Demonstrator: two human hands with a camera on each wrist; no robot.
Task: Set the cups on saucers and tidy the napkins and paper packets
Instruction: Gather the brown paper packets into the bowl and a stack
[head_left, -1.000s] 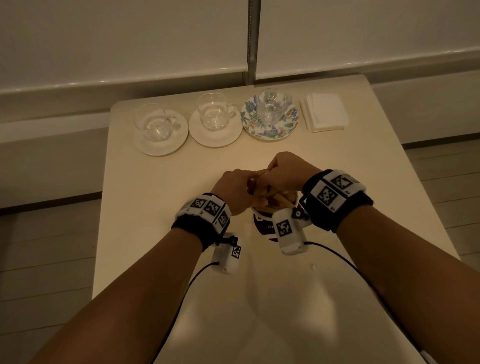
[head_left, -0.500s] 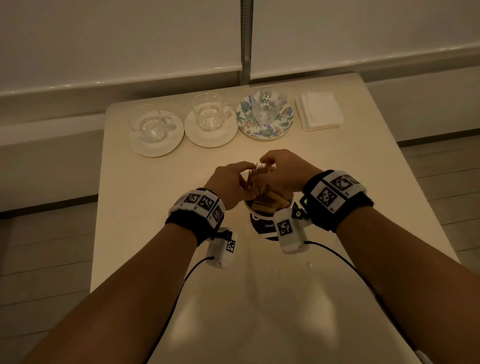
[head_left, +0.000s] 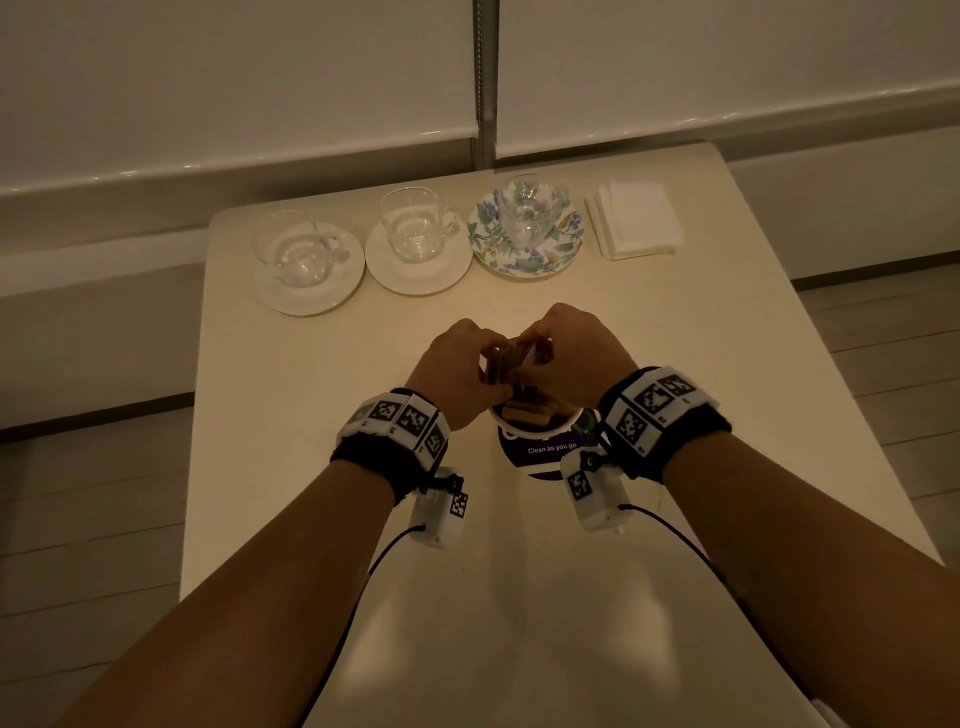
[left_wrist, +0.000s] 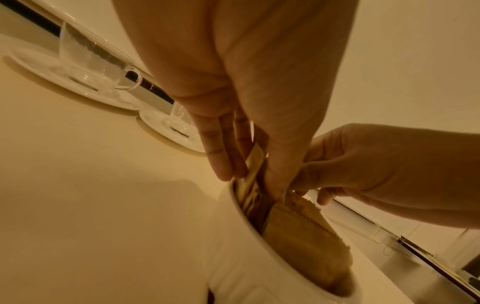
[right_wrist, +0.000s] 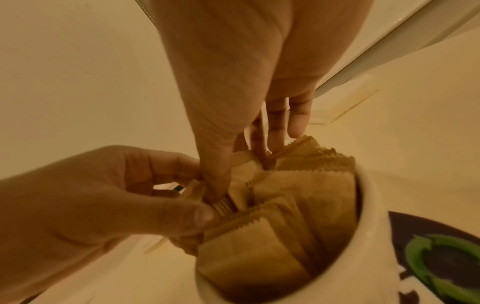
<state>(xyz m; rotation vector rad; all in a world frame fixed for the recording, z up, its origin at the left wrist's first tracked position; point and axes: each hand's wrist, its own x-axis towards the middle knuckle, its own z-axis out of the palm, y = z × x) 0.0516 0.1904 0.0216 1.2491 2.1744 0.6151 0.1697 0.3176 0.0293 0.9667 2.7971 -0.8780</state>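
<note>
Several brown paper packets (right_wrist: 298, 195) stand in a white mug (head_left: 563, 422) at the table's middle. Both hands meet over the mug's far rim. My left hand (head_left: 488, 358) pinches a bundle of packets (left_wrist: 253, 164) between thumb and fingers (left_wrist: 223, 156). My right hand (head_left: 540, 348) pinches the same bundle from the other side, thumb (right_wrist: 215, 164) pressed down on it. Three glass cups (head_left: 296, 249) (head_left: 415, 228) (head_left: 530, 208) stand on saucers along the far edge, the right one on a floral saucer (head_left: 488, 244). A white napkin stack (head_left: 636, 221) lies at the far right.
Beside the mug, a dark round disc (head_left: 550, 449) lettered "Clean as you go" lies on the table, with a green arrow mark (right_wrist: 428, 257). A wall with a pale ledge runs just behind the table. Floor drops away on both sides.
Half a second ago the fingers were spread loosely around the upright bundle. Now both hands have closed on it again over the mug.
</note>
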